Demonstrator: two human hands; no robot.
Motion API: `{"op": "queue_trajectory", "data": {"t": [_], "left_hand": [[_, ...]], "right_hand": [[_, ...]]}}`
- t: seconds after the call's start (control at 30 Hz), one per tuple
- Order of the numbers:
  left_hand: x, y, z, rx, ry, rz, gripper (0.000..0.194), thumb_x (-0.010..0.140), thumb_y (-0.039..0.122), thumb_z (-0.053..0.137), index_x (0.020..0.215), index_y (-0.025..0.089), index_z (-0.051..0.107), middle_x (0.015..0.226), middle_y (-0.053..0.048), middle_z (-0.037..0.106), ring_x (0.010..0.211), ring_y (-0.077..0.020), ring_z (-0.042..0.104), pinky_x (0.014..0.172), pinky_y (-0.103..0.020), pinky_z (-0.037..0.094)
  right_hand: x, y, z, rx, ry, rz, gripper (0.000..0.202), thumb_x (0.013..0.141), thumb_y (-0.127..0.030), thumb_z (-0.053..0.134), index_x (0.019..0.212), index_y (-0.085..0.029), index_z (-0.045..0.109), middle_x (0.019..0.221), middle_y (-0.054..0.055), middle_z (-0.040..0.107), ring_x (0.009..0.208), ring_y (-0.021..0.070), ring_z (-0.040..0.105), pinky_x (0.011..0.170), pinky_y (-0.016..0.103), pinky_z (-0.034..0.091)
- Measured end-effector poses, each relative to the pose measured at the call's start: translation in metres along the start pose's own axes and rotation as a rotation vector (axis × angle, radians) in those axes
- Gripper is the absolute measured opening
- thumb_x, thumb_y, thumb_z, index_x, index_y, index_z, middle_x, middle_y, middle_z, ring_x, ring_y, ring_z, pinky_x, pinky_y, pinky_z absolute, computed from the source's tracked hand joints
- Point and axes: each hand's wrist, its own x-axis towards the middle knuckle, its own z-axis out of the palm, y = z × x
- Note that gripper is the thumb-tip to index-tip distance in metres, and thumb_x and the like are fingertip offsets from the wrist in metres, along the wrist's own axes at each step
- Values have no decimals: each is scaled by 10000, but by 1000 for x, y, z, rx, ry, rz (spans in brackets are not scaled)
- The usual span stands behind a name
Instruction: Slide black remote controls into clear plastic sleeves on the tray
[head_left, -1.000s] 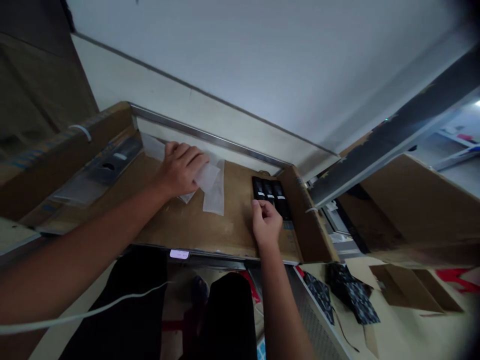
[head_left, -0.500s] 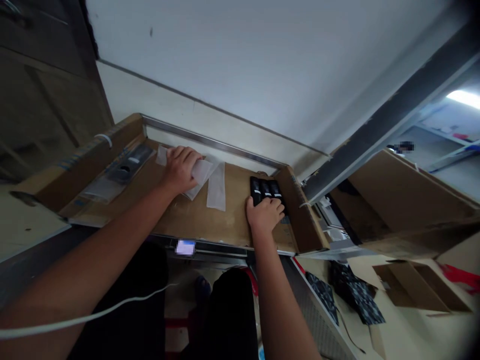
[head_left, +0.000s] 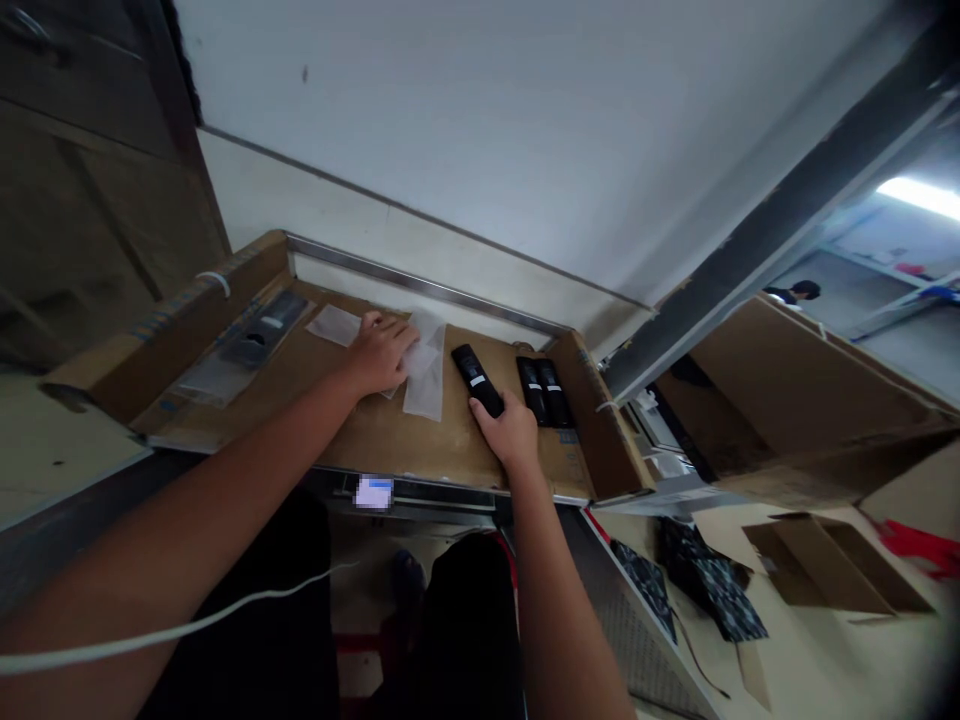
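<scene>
My right hand (head_left: 511, 425) is closed around the lower end of a black remote control (head_left: 478, 380) with a white label, which slants over the cardboard. Two more black remote controls (head_left: 543, 390) lie side by side to its right. Over a frosted plastic sleeve (head_left: 424, 370), my left hand (head_left: 381, 353) has its fingers bent and closed on the thin film; its fingertips are partly hidden. Another frosted sleeve (head_left: 334, 325) pokes out to the left of that hand. At the far left of the tray lies a clear plastic bag (head_left: 232, 365) with a dark item in it.
A cardboard tray (head_left: 375, 440) with raised sides lines the work surface, a white panel (head_left: 450, 150) behind it. Large cardboard boxes (head_left: 817, 400) and dark patterned bags (head_left: 720, 590) are at the right. A white cable (head_left: 225, 615) crosses my left forearm. Another person (head_left: 799, 291) is far off.
My right hand has drawn one remote control leftward, away from the other two. My left hand has shifted right, onto the overlapping sleeves.
</scene>
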Motion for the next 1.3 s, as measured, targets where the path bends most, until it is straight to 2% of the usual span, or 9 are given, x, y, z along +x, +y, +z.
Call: {"op": "queue_trajectory", "data": {"t": [0.07,0.13,0.23,0.33,0.43,0.67,0.83,0.97,1.3], "left_hand": [[0,-3,2,-4,-37,-38,336,712,132,584,1042,189,601,1024,-121,686,998,-326,597,946,-509,319],[0,-4,2,-9,-65,-62,328,726,136,585,1049,190,600,1049,-123,686,1023,-327,591,953,-503,312],[1,-3,0,-5,-84,-88,302,741,154,590,1041,191,596,1046,-118,687,1043,-329,584,946,-495,310],[2,-2,-1,-3,-92,-101,301,741,164,598,1041,192,594,1043,-111,689,1053,-326,580,945,-491,308],[2,-3,0,-5,-80,-111,292,745,171,597,1035,199,592,1041,-103,690,1048,-319,575,950,-492,304],[1,-3,1,12,1,-61,315,711,203,622,1023,206,578,1026,-116,673,1024,-339,555,887,-495,324],[2,2,1,0,-27,-28,363,719,281,664,1062,206,573,1078,-134,656,1040,-356,548,885,-506,329],[1,5,2,-18,-55,38,376,713,273,670,1074,204,587,1074,-123,658,1030,-352,561,897,-515,333],[1,14,5,-48,-118,232,254,763,238,614,1013,191,617,1010,-114,677,982,-332,591,889,-499,348]], "right_hand": [[2,5,-1,111,5,44,409,843,-624,647,807,-217,633,731,65,692,695,233,628,617,300,392],[2,10,-1,350,-6,117,450,833,-656,643,732,-222,581,644,28,650,615,193,583,579,281,386],[-2,12,-5,785,-87,193,457,821,-657,664,754,-215,567,630,8,661,519,137,525,528,252,391],[-9,8,-10,965,-219,188,436,798,-615,722,787,-197,600,647,21,695,473,106,490,485,230,369],[-15,1,-15,993,-288,186,421,789,-589,746,772,-190,611,614,20,690,453,95,469,456,218,339],[-18,-4,-16,1011,-320,175,408,809,-582,731,768,-190,624,593,21,688,422,89,422,428,225,286],[-20,-8,-15,1009,-342,167,412,808,-593,725,767,-198,612,593,21,692,414,91,407,420,229,274],[-19,-9,-12,971,-339,163,420,796,-599,733,767,-201,603,588,11,686,420,87,402,417,216,262],[-13,-23,-2,966,-336,143,424,800,-617,711,770,-204,616,579,-4,677,436,91,403,433,215,269]]}}
